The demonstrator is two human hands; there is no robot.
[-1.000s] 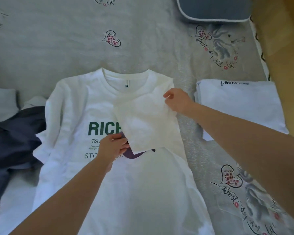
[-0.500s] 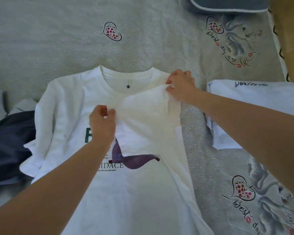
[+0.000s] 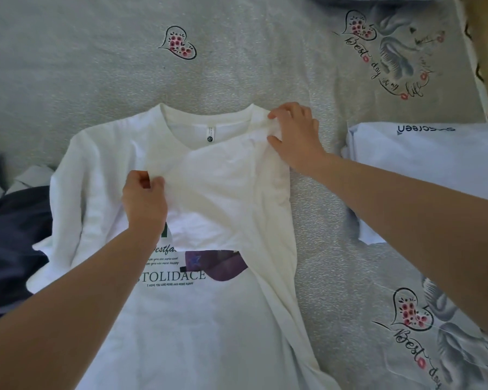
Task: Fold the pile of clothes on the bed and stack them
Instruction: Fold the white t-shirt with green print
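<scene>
Grey bedspread (image 3: 96, 66) lay under our white T-shirt (image 3: 195, 319) | left hand (image 3: 144, 201) pinched the folded sleeve (image 3: 223, 187) | right hand (image 3: 296, 133) gripped its far shoulder | folded shirt (image 3: 434, 164) right

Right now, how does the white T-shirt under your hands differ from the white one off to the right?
The printed T-shirt lies spread out, mid-fold, its sleeve held across the chest by the left hand and right hand; the folded shirt is a finished rectangle, untouched. The first shows large STOLIDACE lettering, the second only small dark lettering near its far edge. Both are white and lie on the grey bedspread.
</scene>
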